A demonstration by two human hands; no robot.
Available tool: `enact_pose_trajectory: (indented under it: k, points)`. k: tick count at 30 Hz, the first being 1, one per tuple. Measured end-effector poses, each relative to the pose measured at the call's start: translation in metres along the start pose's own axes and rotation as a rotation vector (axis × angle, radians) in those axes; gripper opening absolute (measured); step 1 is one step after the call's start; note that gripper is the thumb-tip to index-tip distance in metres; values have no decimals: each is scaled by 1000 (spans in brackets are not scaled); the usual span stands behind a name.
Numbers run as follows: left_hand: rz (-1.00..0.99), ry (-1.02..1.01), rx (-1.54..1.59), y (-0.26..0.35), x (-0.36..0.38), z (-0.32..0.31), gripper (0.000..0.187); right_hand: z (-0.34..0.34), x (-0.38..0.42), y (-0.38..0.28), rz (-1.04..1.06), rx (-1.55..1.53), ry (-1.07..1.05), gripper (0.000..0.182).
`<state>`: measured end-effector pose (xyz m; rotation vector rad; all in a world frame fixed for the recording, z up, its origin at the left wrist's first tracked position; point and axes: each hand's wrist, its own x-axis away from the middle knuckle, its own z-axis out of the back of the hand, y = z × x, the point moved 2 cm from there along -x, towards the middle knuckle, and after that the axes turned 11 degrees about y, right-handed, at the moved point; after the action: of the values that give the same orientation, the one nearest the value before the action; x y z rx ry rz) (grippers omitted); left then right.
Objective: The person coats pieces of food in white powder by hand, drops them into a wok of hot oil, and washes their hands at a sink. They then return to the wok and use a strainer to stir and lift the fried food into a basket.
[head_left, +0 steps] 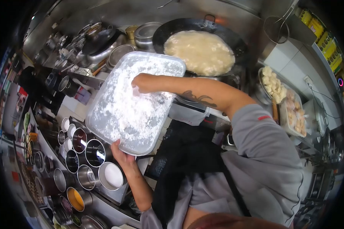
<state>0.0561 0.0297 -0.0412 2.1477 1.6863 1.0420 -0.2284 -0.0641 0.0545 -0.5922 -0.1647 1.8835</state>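
My left hand [123, 154] grips the near rim of a large metal tray [97, 114], thumb over the edge and fingers underneath. The tray is tilted and coated with white powder [128, 110] that looks like flour. Over its far half, my right hand [143, 83] is closed, fingers curled down at the powder. What those fingers hold, if anything, is hidden. Just beyond the tray's far right corner sits a black wok [237, 42] of bubbling, pale golden oil [198, 51] with a foamy surface.
At right stand a bowl of pale chunks [273, 84] and a tub of light brown pieces [294, 114]. Several metal pots [94, 152] with sauces and powders crowd the lower left. A wire strainer [277, 29] hangs at upper right. Pans [101, 42] are stacked behind the tray.
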Motion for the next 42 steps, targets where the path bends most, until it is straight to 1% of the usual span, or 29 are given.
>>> enact_pose_trajectory:
  k: [1,2,3,4,5,6,7,8,9,10,11,12,13,15,16,18,20,21,24,28,30,33,34,35,37,38,39,41,42]
  points:
    - [16,-8,2,1,6,-6,47,3,-2,5,-8,-58,21,32]
    - [28,-9,6,2,13,-10,48,12,-1,-4,-13,-120,38,34]
    - [43,-13,33,2,18,-16,51,23,-2,-8,-132,-115,-10,34]
    - [-26,-35,-22,0,19,-14,50,41,0,-16,-236,-224,-29,30]
    - [-100,-50,-78,0,20,-9,50,44,-6,0,-129,-352,-20,29]
    - [-176,-64,-134,2,21,-6,49,55,-8,2,-83,-472,-24,28]
    - [-185,-49,-128,2,23,-7,48,67,-8,2,-122,-497,18,28]
    - [-194,-34,-121,3,25,-9,47,81,-7,-2,-89,-530,22,31]
    - [-199,-46,-129,0,17,-1,46,92,-6,-9,-172,-469,103,34]
    - [-199,-62,-138,0,11,2,46,104,-5,-14,-178,-416,121,34]
    - [-28,28,18,-1,6,0,49,119,-4,-16,-187,-360,141,35]
    - [-90,14,-33,-1,11,-3,51,132,0,-13,-202,-304,163,35]
    - [-149,-4,-86,-1,19,-8,52,143,2,-3,-214,-326,189,35]
    - [-177,-41,-126,-3,21,-13,57,174,6,31,-239,-369,244,35]
    - [-191,-60,-145,-4,22,-16,60,193,12,43,-309,-370,274,34]
    - [-210,-29,-155,-7,16,-10,60,222,24,82,-269,-327,374,32]
    - [-220,-2,-155,-9,5,0,61,249,35,117,-422,-216,281,43]
    - [-219,9,-163,-8,0,5,61,259,47,129,-460,-258,234,52]
    - [-216,83,-224,-8,2,2,64,265,69,188,-548,-107,373,30]
    - [-150,148,-118,-18,1,-4,70,254,92,276,-626,29,370,30]
    - [-4,138,97,-24,-1,-12,71,241,95,336,-633,96,360,30]
    - [-18,198,115,-33,2,-10,71,221,96,415,-693,126,334,30]
    - [-27,232,119,-39,4,-11,71,212,92,440,-743,177,344,30]
    - [-91,266,96,-42,4,-8,70,203,88,465,-788,229,357,30]
    - [-120,296,118,-51,9,-16,70,196,81,516,-689,224,474,33]
    - [-120,296,128,-53,11,-22,70,203,75,568,-529,343,532,36]
    - [-119,296,138,-55,12,-28,69,202,67,606,-374,457,589,39]
    - [-103,298,172,-59,12,-40,67,247,50,535,-850,157,486,44]
    - [-122,312,207,-60,13,-32,64,262,38,580,-635,411,527,46]
